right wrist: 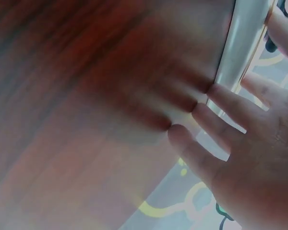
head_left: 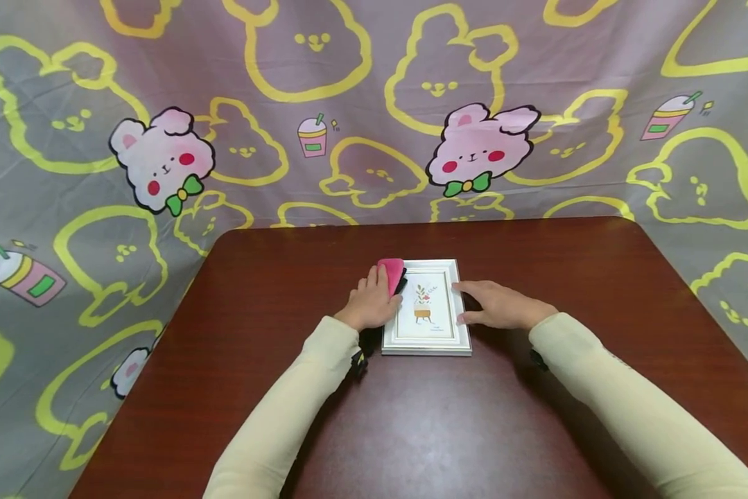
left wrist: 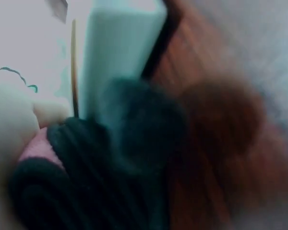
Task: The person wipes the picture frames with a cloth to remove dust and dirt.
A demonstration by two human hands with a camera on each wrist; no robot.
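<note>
A white picture frame (head_left: 426,348) lies face up on the table, showing a print of a potted plant (head_left: 423,305). At its left side my left hand (head_left: 370,301) grips a soft-looking pink-and-black pad (head_left: 391,272), which overlaps the frame's left border. Dark, ridged folds of the pad fill the lower part of the left wrist view, much of it blurred. My right hand (head_left: 501,303) touches the frame's right edge with its fingers spread and nearly straight. In the right wrist view its fingertips (right wrist: 213,91) meet the silvery border of the frame.
The dark red-brown table (head_left: 274,277) has a glossy top and rounded far corners. Behind it and along its left hangs a curtain (head_left: 374,104) with cartoon animals and drink cups. Both forearms, in pale sleeves (head_left: 623,388), reach in from the near side.
</note>
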